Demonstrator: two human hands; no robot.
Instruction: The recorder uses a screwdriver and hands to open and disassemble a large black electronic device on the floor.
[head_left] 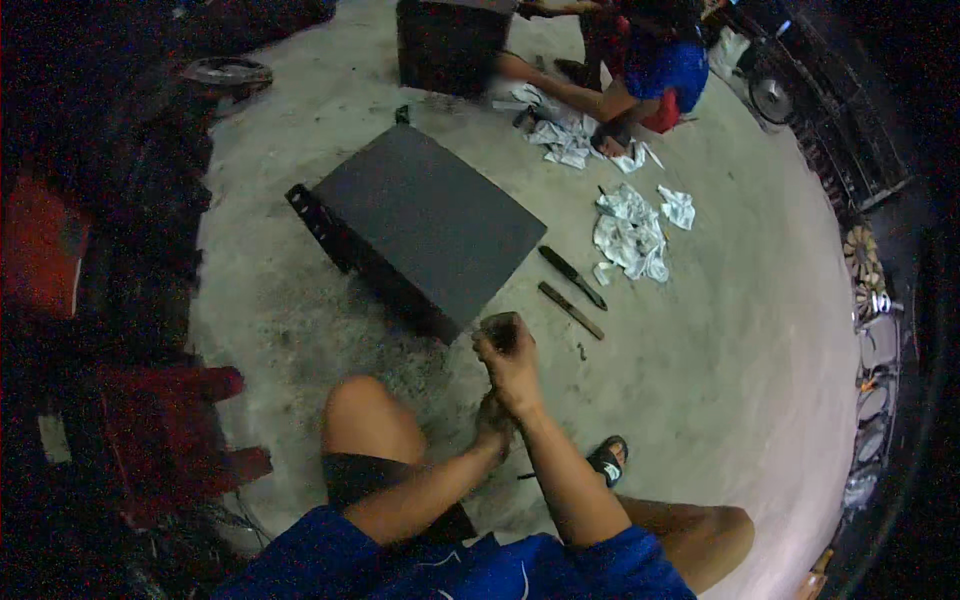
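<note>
Two hands together at the near corner of a grey-topped box [430, 210] on the floor [730, 330].
The right hand [515, 375] seems curled around a dark item [503, 333], probably stiff, best held round its middle; whether the left hand [492, 422], just nearer, grips anything, I cannot tell. The box looks rigid and weighty, suiting opposite lower edges. Right of it lie a knife [572, 274] and a narrow strip [571, 311]; room opens farther right.
</note>
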